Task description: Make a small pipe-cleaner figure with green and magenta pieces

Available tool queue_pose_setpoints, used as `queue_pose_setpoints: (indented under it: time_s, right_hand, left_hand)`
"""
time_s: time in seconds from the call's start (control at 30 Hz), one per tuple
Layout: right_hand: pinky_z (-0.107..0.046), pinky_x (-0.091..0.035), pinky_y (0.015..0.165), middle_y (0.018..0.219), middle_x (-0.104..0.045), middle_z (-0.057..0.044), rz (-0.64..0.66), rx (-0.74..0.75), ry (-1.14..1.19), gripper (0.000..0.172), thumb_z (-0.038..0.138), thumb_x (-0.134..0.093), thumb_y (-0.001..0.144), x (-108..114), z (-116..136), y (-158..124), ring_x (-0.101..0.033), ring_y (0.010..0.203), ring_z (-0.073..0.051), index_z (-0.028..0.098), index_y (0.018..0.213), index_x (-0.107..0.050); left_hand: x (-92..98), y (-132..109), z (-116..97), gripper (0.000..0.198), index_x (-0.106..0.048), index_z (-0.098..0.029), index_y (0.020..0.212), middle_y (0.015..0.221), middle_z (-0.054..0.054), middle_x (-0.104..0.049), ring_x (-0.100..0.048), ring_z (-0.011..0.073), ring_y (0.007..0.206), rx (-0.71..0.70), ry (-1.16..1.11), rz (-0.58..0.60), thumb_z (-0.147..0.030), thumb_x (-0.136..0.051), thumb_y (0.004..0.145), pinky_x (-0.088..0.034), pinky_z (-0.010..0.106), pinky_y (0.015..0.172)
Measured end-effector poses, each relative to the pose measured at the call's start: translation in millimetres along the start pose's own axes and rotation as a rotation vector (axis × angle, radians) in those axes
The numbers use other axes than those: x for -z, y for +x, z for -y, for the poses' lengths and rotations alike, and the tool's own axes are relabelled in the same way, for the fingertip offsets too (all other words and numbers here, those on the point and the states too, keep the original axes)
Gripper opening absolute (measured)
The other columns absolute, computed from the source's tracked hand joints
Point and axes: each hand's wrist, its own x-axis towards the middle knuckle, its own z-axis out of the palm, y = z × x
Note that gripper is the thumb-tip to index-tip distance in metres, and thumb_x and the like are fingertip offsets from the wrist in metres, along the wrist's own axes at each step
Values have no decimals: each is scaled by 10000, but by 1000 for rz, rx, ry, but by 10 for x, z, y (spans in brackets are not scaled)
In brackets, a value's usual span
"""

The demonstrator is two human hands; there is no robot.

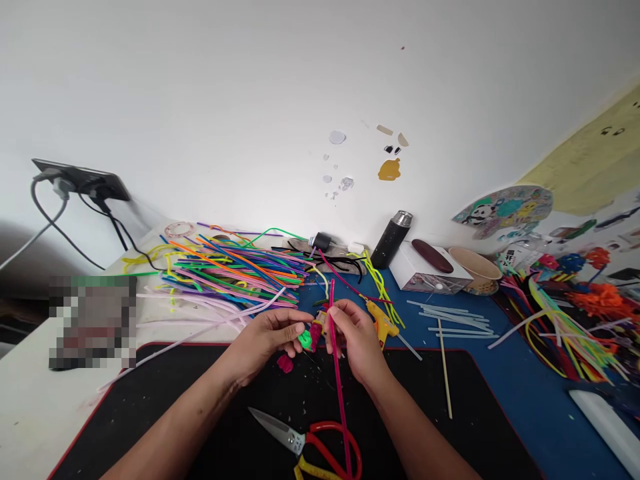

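My left hand [273,333] is closed around a small pipe-cleaner figure [309,337] of green and magenta pieces, held above the black mat [150,413]. My right hand [353,332] pinches a long magenta pipe cleaner [339,387] where it meets the figure; the stem runs down toward me over the mat. A small magenta bit [285,363] lies just below my left hand.
Red-handled scissors [310,440] lie on the mat near me. A heap of coloured pipe cleaners [230,270] lies at the back left. A yellow glue gun [383,323], glue sticks [455,317], a wooden skewer [445,373], a black flask [391,239] and a white box [430,273] are to the right.
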Motion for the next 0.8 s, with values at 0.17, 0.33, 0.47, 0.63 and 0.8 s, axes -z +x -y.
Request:
queue_pose_setpoints:
  time_s: [0.17, 0.33, 0.47, 0.63, 0.8]
  right_hand:
    - [-173, -229, 336, 539, -574, 72, 28, -28, 29, 397, 551, -780, 850, -10, -131, -27, -349, 339, -47, 202, 851, -591]
    - [-161, -140, 354, 518, -462, 119, 15, -92, 137, 488, 619, -829, 798, -79, -220, -49, -260, 353, -24, 206, 877, -580]
    - [-163, -139, 370, 538, -421, 129, 26, -96, 157, 530, 658, -834, 799, -134, -215, -81, -258, 375, -24, 205, 923, -589]
    - [-164, -132, 375, 526, -377, 144, 48, -100, 132, 574, 674, -860, 763, -191, -244, -82, -231, 386, -23, 197, 950, -602]
    - [-172, -126, 382, 489, -361, 151, 41, -83, 101, 564, 665, -862, 754, -228, -280, -79, -224, 384, -32, 195, 945, -615]
  left_hand:
    - [7, 17, -7, 479, -841, -164, 988, 852, 38, -770, -705, 139, 701, -11, -151, -109, -403, -1026, 617, -606, 261, 705]
    - [1, 35, -11, 452, -841, -165, 910, 896, 36, -783, -724, 129, 733, -30, -219, -157, -374, -1055, 572, -628, 243, 763]
    - [-3, 37, -10, 464, -840, -160, 889, 896, 38, -785, -728, 132, 762, -43, -232, -175, -377, -1067, 546, -623, 231, 775]
    - [-16, 38, 13, 482, -835, -156, 879, 872, 31, -779, -739, 138, 751, -56, -211, -166, -410, -1064, 539, -621, 230, 767]
    - [-41, 29, 17, 477, -832, -162, 879, 859, 23, -774, -733, 130, 723, -71, -181, -172, -424, -1056, 550, -623, 230, 749]
